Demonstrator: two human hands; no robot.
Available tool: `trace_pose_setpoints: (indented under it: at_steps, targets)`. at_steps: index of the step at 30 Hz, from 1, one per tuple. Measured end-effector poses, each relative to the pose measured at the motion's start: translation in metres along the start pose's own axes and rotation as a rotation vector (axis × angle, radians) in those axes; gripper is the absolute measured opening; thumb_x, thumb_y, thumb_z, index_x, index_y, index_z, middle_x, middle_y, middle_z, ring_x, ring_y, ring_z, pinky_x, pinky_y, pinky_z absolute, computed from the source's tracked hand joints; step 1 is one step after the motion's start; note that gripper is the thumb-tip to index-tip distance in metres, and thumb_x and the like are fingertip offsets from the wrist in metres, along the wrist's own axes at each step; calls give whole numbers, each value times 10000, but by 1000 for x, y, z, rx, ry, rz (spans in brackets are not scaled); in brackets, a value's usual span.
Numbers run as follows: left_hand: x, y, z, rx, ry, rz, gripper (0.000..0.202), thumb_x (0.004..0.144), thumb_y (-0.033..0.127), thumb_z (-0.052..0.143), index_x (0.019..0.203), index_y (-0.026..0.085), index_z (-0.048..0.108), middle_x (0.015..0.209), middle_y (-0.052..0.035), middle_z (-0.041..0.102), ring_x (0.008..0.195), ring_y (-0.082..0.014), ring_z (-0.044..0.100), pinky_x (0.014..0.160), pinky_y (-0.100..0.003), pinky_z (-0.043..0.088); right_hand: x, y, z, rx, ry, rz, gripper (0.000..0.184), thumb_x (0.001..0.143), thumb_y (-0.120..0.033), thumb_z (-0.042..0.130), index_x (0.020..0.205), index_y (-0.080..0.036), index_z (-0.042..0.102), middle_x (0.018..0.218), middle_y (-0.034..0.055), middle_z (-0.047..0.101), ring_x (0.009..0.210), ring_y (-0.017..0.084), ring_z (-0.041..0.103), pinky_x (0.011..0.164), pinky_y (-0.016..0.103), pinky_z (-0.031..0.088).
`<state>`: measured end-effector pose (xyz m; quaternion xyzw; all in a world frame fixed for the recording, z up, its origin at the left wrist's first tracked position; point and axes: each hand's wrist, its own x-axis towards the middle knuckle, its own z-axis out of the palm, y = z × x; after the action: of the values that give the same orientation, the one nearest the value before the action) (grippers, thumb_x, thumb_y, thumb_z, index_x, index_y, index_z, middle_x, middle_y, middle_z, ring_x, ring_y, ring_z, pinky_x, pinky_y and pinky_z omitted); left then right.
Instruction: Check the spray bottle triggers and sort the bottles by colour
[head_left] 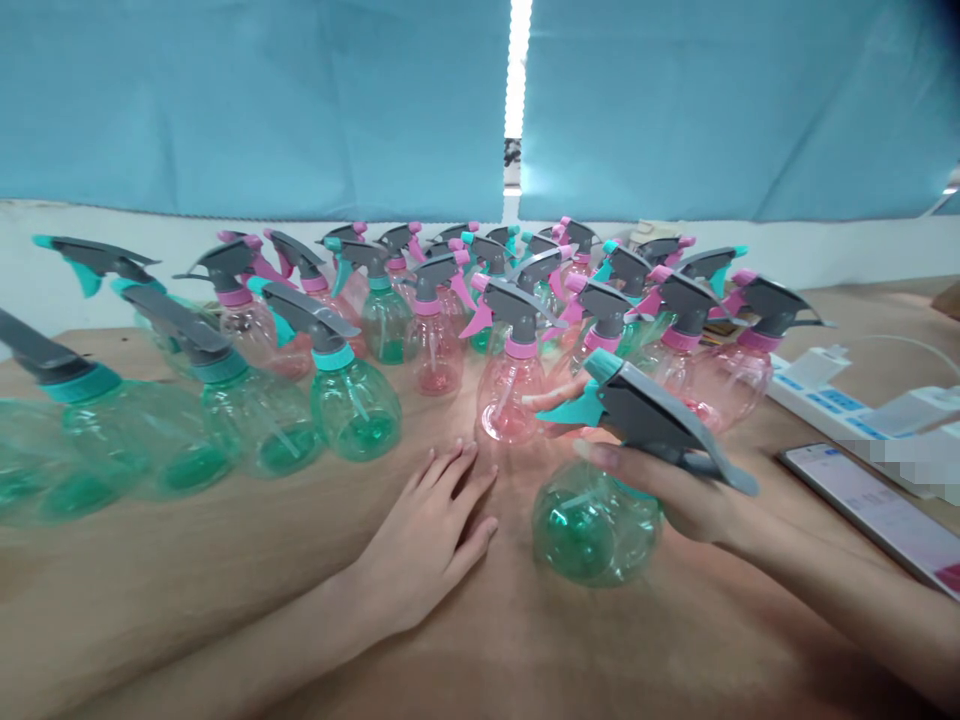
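My right hand (637, 470) is closed around the neck of a green spray bottle (596, 530), just under its grey head with a turquoise trigger and nozzle. The bottle tilts a little, its round clear-green body toward me. My left hand (439, 525) lies flat on the wooden table (300, 590), fingers stretched out and holding nothing. Just beyond its fingertips stands a pink spray bottle (512, 390). To the left of that hand is another green spray bottle (356, 410), upright with a turquoise collar.
Several more pink and green spray bottles crowd the back, among them a pink one (436, 350). Green ones line the left, including one near the edge (150, 440). At right lie a phone (870, 510) and a white power strip (825, 395) with plugs. A blue curtain (247, 110) hangs behind.
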<state>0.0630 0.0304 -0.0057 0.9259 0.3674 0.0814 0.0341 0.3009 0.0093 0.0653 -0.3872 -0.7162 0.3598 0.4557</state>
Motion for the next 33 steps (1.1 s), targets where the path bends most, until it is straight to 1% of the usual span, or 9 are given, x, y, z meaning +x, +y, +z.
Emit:
trace_pose_setpoints:
  at_steps: [3,6,8,11,14,17,21,29,33]
  targets:
    - [0,-1,0,2,5,5,455,1000,372,414,1407,172,442,1498,-120,388,1398,-285,295,1112,-499,274,-2,3,0,7,15,28,258,908,-348,555,1155,-297,614,895,11,698,890,202,670,933,399,489]
    - [0,-1,1,8,1,9,454,1005,370,409,1412,172,435,1499,-120,385,1403,-280,283,1119,-497,261,-3,5,-1,-14,30,57,255,900,-329,575,1149,-290,614,903,14,696,875,202,673,901,391,505]
    - [0,-1,1,9,1,7,455,1007,366,410,1415,166,431,1503,-127,376,1405,-282,278,1120,-497,258,-4,7,-2,-20,37,54,230,891,-342,582,1107,-277,627,908,23,691,873,213,670,855,389,524]
    - [0,-1,1,3,10,11,455,1005,369,415,1409,160,439,1499,-133,382,1398,-290,293,1115,-499,265,-5,9,-3,-38,46,65,144,878,-332,598,994,-258,640,902,23,682,858,211,664,864,394,522]
    - [0,-1,2,-4,20,11,451,1004,370,409,1405,166,440,1495,-130,389,1395,-292,299,1112,-502,270,-6,9,-3,-82,82,99,83,869,-312,611,916,-248,634,867,18,668,802,194,654,785,347,541]
    - [0,-1,1,-13,25,7,449,1004,371,405,1406,175,436,1494,-127,391,1396,-292,298,1112,-506,269,-4,4,-2,-58,89,68,165,861,-352,612,995,-259,638,852,20,650,769,190,654,693,312,548]
    - [-1,-1,1,-12,14,6,451,1009,370,403,1412,169,434,1500,-129,381,1399,-288,290,1113,-502,270,-1,0,0,-37,82,43,257,857,-385,610,1086,-269,627,872,28,652,764,193,662,676,310,548]
    - [0,-1,1,9,5,6,446,1011,367,405,1410,173,438,1499,-125,383,1403,-277,282,1118,-488,263,-4,4,-1,-46,91,57,180,856,-361,613,1013,-275,635,875,24,664,775,211,673,697,345,553]
    - [-1,0,0,15,-5,3,449,1010,366,409,1413,168,435,1501,-127,380,1401,-283,287,1118,-492,263,-3,3,-2,-50,89,51,93,856,-333,611,898,-251,618,853,20,663,752,195,661,688,329,542]
